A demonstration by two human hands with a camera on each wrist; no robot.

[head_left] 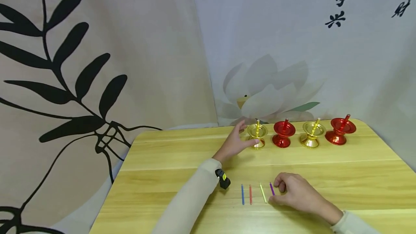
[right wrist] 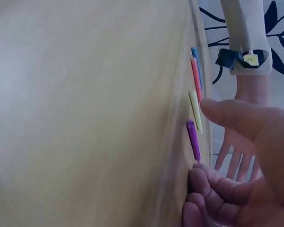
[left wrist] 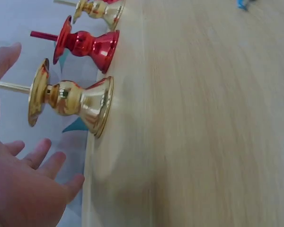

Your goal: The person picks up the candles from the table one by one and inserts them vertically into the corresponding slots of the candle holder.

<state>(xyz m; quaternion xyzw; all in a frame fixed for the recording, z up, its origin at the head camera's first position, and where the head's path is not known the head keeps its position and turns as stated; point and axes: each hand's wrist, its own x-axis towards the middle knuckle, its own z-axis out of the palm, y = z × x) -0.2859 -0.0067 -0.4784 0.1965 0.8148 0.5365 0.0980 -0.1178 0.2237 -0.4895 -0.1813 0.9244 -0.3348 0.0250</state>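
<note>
My left hand (head_left: 234,143) is spread beside the leftmost gold candle holder (head_left: 258,143), thumb and fingers on either side. In the left wrist view a gap shows between this hand (left wrist: 23,184) and the holder (left wrist: 68,97). On the table my right hand (head_left: 297,192) is at a thin purple candle (head_left: 272,188), thumb and index finger apart near its two ends. In the right wrist view the index fingertip is close to one end of the purple candle (right wrist: 193,140); whether it touches is unclear. Yellow-green (head_left: 263,193), red (head_left: 250,194) and blue (head_left: 242,194) candles lie to its left.
To the right of the leftmost holder stand a red holder (head_left: 284,138), another gold holder (head_left: 310,141) and another red holder (head_left: 336,138). Each has a thin stick upright or leaning in its dish. Behind the wooden table (head_left: 156,187) hangs a printed curtain (head_left: 162,53).
</note>
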